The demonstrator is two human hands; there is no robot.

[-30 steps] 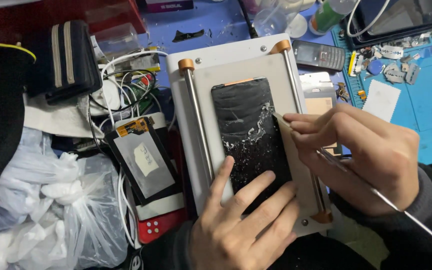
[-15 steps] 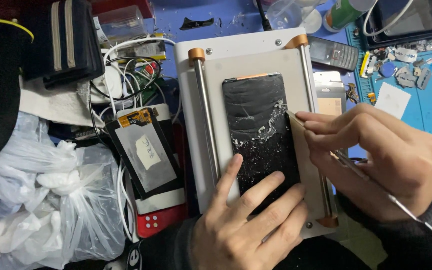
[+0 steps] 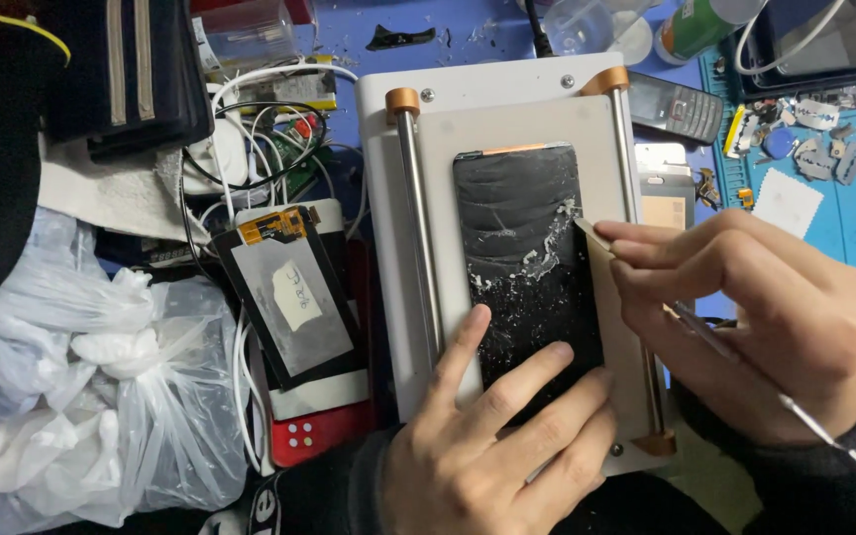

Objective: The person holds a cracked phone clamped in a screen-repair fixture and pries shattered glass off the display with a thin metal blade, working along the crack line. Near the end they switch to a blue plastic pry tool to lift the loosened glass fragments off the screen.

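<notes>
A cracked phone screen [image 3: 532, 267] lies on a white heating plate [image 3: 507, 119]. The left hand [image 3: 492, 446] presses it down with fingers spread flat, holding nothing. The right hand [image 3: 755, 317], fingers pinched shut, grips a thin tool [image 3: 591, 234] at the screen's right edge.

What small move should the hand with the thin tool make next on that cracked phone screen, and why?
Probably slide the thin tool a little further along the cracked screen's right edge. Its tip sits at that edge, white shards cluster there, and the left hand pins the lower end to the white plate.
</notes>
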